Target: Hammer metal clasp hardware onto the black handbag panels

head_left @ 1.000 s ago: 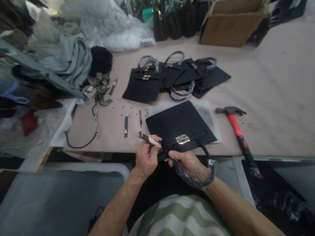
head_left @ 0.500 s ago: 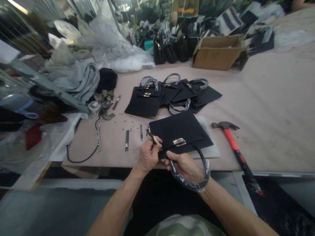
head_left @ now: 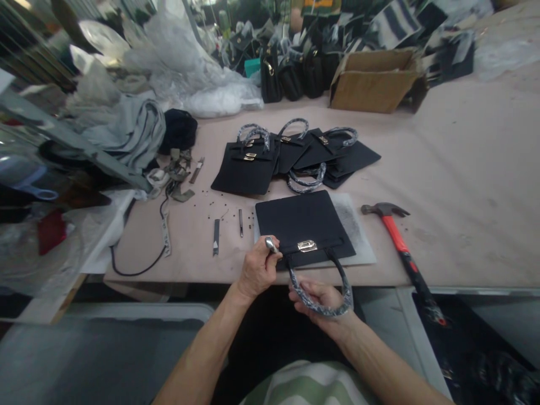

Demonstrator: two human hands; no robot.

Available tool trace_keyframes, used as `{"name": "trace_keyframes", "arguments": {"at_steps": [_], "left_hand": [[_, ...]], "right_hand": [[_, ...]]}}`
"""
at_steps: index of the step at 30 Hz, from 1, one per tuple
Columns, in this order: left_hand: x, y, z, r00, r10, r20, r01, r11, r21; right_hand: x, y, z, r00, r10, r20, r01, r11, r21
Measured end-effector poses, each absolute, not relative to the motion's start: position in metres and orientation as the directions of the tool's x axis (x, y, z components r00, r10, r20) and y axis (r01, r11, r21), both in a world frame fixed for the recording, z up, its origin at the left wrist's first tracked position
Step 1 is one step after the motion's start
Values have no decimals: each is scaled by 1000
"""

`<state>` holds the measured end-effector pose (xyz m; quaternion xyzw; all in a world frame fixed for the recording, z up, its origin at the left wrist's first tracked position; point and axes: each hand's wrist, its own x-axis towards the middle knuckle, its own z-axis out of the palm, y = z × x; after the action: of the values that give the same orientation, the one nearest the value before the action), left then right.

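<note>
A black flat bag panel [head_left: 297, 216], with a gold turn-lock clasp [head_left: 307, 246], lies on a pale backing sheet [head_left: 358, 230] at the table's front edge. My left hand [head_left: 258, 270] is closed around a small tool with a rounded shiny metal end [head_left: 271, 244], beside the panel's left front corner; the rest of the tool is hidden. The panel's plastic-wrapped handle [head_left: 324, 308] loops toward me over the table edge. Beneath this handle is my right hand [head_left: 333, 323], palm up, fingers loosely bent and partly covered by the loop.
To the right lies a claw hammer [head_left: 394, 233], its grip past the table edge. A metal strip [head_left: 216, 237], a thin metal rod [head_left: 241, 223] and tiny dark bits lie left. More black panels with handles [head_left: 244, 174] are piled behind. A cardboard box [head_left: 371, 84] stands farther back.
My right hand has moved down off the panel's front edge. The tool in my left hand has turned so its metal end faces me. The panel has shifted slightly and lies flatter.
</note>
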<state>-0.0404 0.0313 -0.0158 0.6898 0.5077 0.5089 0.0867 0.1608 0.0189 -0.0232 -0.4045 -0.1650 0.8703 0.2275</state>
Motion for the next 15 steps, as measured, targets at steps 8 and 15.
{"name": "trace_keyframes", "arguments": {"at_steps": [8,15], "left_hand": [[-37,30,-17,-78,827,556,574,-419,704],[-37,31,-16,-85,844,530,550,-404,731]], "right_hand": [[265,45,21,-253,712,-655,608,-410,-680],[326,126,26,15,998,-61,961,-31,-275]]}}
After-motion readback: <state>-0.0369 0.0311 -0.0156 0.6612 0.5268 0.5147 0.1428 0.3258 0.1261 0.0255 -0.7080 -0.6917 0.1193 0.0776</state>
